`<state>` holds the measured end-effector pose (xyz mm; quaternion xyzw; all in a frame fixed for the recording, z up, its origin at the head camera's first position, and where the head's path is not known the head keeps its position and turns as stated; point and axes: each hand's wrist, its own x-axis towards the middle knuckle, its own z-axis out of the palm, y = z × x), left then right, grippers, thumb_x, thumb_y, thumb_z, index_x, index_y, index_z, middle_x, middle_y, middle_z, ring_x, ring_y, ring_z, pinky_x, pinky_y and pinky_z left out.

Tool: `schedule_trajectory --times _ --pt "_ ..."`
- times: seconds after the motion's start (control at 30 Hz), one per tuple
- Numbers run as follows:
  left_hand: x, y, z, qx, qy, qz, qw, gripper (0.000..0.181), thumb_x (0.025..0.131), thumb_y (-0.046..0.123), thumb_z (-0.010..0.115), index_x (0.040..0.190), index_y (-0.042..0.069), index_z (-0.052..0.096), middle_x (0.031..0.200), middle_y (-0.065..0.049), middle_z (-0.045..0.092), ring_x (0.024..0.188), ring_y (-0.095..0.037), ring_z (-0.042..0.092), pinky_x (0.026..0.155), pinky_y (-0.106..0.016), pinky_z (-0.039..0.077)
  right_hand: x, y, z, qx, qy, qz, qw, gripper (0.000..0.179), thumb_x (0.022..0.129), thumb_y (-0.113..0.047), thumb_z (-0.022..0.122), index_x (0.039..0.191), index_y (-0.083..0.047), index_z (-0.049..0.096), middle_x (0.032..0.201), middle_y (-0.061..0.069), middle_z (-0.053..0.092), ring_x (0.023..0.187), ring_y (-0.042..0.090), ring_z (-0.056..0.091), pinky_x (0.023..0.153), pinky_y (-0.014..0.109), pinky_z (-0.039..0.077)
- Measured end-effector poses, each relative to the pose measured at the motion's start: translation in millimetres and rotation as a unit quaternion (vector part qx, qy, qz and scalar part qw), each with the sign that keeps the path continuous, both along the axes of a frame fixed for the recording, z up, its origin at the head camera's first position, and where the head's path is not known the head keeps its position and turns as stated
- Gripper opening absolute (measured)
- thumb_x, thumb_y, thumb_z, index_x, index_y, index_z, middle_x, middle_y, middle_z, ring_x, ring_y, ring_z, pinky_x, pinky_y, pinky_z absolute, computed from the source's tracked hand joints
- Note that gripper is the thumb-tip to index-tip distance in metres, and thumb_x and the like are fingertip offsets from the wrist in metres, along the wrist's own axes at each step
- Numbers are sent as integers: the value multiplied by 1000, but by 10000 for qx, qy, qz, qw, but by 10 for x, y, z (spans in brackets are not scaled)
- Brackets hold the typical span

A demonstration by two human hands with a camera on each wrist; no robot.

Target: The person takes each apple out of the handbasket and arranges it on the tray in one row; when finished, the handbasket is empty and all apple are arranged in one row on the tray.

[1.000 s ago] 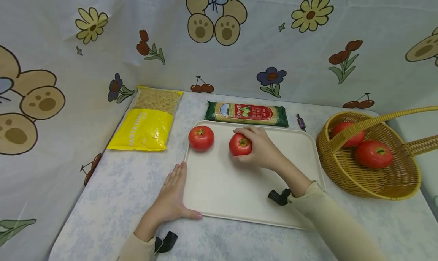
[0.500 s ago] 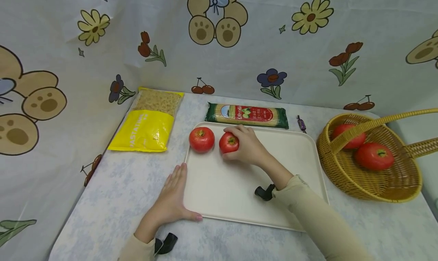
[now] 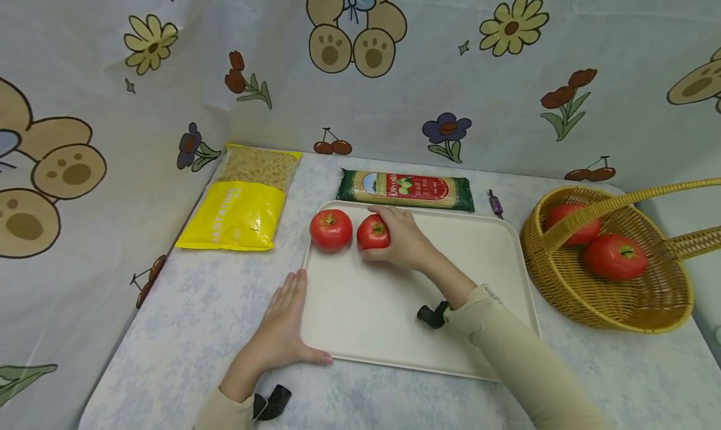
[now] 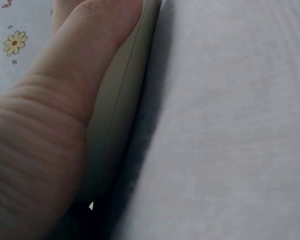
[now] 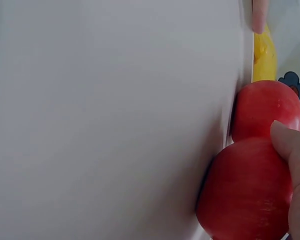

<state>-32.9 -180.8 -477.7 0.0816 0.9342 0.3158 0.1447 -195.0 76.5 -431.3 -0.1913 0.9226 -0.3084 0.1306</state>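
My right hand (image 3: pixel 402 239) grips a red tomato (image 3: pixel 372 232) at the back left of the white tray (image 3: pixel 417 317), thumb on the near side and fingers on the far side. Just left of it a second tomato (image 3: pixel 330 230) sits in the tray's back-left corner. In the right wrist view the held tomato (image 5: pixel 246 190) fills the lower right, with the other one beyond it. My left hand (image 3: pixel 278 327) lies along the tray's front-left corner, fingers straight against the left edge and thumb at the front edge. The left wrist view shows that thumb (image 4: pixel 85 55) beside the tray's side.
A wicker basket (image 3: pixel 608 311) with two more tomatoes (image 3: pixel 616 256) stands right of the tray, its handle rising to the right. Behind the tray lies a spaghetti packet (image 3: pixel 407 189), with a small purple-wrapped item (image 3: pixel 496 203) beside it. A yellow pasta bag (image 3: pixel 242 208) lies at the back left.
My right hand has moved left across the tray with the tomato, bringing it close to the corner tomato. The left hand has stayed at the tray's corner.
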Motion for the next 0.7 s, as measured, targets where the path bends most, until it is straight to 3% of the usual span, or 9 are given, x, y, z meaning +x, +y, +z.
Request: schedule_trajectory --times 0.17,0.33,0.7 --pt "5 6 -12 -43 94 5 9999 164 43 72 88 159 8 -9 167 -11 -10 156 -31 -8 125 -54 1 28 32 33 206 81 6 9998 93 74 -50 84 151 -29 37 147 3 43 133 28 37 93 53 55" --pt "10 15 -24 -2 81 6 10000 164 43 72 88 159 7 -9 167 -12 -9 156 -32 -7 125 -55 1 135 117 134 441 423 12 9981 93 72 -53 84 151 -31 39 151 3 41 138 30 35 95 58 54" --pt "1 20 -38 65 126 0 9999 164 43 71 89 159 7 -8 167 -13 -9 156 -32 -7 125 -57 2 694 642 438 169 1795 48 9836 75 79 -49 81 142 -21 53 146 3 51 134 26 42 106 54 45"
